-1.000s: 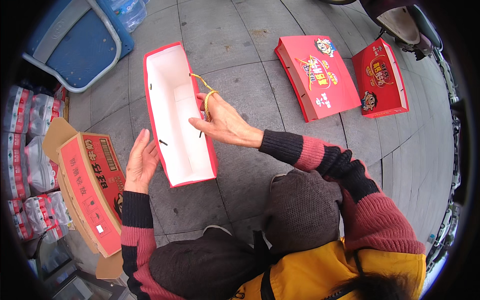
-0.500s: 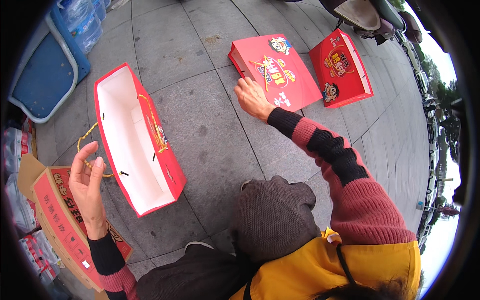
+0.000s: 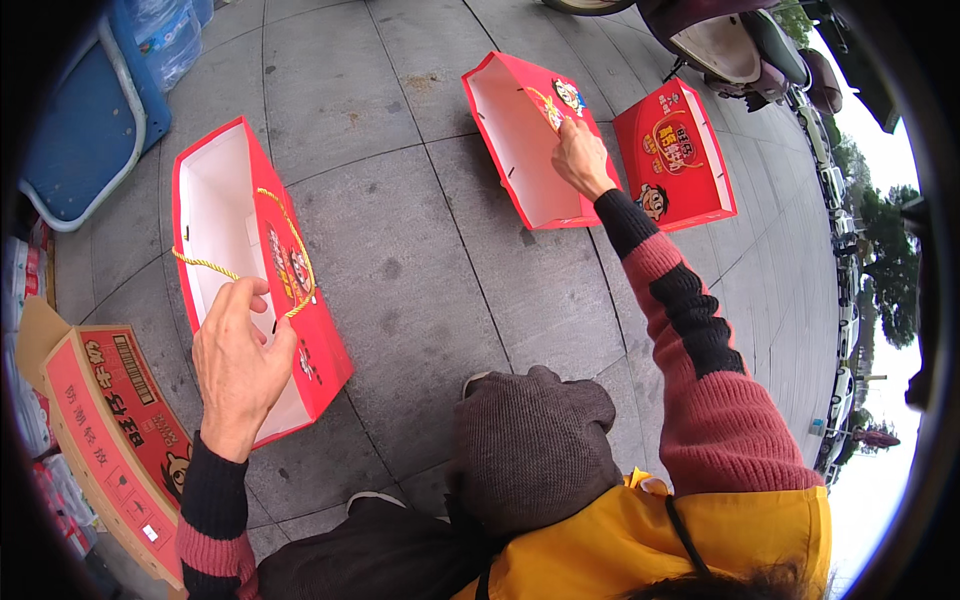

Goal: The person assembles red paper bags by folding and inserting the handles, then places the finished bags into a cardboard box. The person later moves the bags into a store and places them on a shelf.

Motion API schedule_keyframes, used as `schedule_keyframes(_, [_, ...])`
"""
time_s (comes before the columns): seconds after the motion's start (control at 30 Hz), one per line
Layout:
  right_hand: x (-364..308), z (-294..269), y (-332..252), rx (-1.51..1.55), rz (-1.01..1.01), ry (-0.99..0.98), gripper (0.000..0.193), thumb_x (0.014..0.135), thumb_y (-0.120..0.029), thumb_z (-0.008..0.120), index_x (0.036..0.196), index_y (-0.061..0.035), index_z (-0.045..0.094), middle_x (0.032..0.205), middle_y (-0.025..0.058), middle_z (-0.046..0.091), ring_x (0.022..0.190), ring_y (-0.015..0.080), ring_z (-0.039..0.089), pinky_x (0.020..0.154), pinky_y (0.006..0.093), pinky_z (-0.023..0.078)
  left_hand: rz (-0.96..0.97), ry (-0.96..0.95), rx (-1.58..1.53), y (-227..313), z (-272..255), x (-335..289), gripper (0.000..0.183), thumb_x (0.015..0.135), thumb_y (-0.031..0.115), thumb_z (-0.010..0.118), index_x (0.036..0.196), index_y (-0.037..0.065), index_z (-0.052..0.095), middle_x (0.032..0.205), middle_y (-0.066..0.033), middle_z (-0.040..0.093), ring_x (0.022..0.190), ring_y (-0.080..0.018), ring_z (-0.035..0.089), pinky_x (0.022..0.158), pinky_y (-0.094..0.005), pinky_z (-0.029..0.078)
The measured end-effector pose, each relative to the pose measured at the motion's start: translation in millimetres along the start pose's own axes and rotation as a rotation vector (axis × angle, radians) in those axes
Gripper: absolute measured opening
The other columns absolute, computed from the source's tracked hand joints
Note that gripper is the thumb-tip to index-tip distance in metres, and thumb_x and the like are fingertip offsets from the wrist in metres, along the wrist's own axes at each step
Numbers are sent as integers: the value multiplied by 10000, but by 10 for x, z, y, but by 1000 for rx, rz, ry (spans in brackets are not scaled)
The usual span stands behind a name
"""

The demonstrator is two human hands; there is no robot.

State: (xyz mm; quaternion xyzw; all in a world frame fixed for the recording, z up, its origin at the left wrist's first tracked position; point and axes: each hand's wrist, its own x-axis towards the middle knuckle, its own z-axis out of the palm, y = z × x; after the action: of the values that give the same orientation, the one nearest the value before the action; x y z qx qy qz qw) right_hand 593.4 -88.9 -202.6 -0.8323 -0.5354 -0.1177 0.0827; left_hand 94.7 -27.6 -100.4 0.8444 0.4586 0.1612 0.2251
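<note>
At the left, a large red gift bag (image 3: 325,355) with a white inside stands with its mouth gaping. My left hand (image 3: 240,360) is over its near end beside the gold rope handle (image 3: 208,264), fingers loosely bent and thumb apart. Farther off to the right, a second red gift bag (image 3: 515,150) is spread open too, its white inside facing left. My right hand (image 3: 583,160) is closed at that bag's front panel, by its gold cord; the fingertips are partly hidden. A third red gift bag (image 3: 668,150) rests just right of it.
A red-and-brown cardboard carton (image 3: 115,430) sits at lower left near plastic-wrapped packs. A blue folding chair (image 3: 95,130) stands at upper left by wrapped bottles (image 3: 170,45). A parked scooter (image 3: 720,45) is at upper right. Grey paving slabs (image 3: 430,290) lie between the bags.
The second bag has gone from nearly flat to spread open, with my right hand moving right and away. My left hand has moved right, over the first bag's mouth.
</note>
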Motion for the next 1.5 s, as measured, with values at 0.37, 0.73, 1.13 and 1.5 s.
schedule_keyframes(0.37, [28, -1125, -178, 573, 208, 17, 195, 794, -57, 610, 954, 53, 595, 755, 100, 639, 670, 139, 599, 604, 270, 480, -57, -27, -196, -205, -159, 72, 249, 833, 50, 646, 1068, -9, 588, 786, -85, 582, 547, -123, 513, 517, -289, 411])
schedule_keyframes(0.73, [332, -1444, -1488, 278, -236, 100, 188, 791, -45, 558, 977, -23, 543, 901, 176, 609, 743, 394, 621, 647, 488, 493, 43, 50, 163, -76, -685, 84, 571, 813, 158, 692, 1301, -5, 445, 1082, -198, 512, 944, -383, 580, 770, -450, 483])
schedule_keyframes(1.13, [666, -1322, -2414, 502, -116, 187, 166, 796, -36, 537, 949, 11, 585, 857, 209, 641, 781, 402, 632, 670, 462, 500, 32, -110, 315, 241, -8, -30, 514, 697, 64, 725, 1189, 39, 580, 1512, -225, 185, 1177, -439, 438, 870, -445, 495])
schedule_keyframes(1.5, [370, -702, -2787, 689, -254, -142, 261, 785, -45, 556, 1029, 46, 569, 874, 266, 615, 800, 426, 623, 719, 444, 499, -85, 149, 325, -994, -996, -136, 481, 740, -128, 538, 1210, -35, 578, 966, -215, 574, 866, -406, 631, 762, -469, 514])
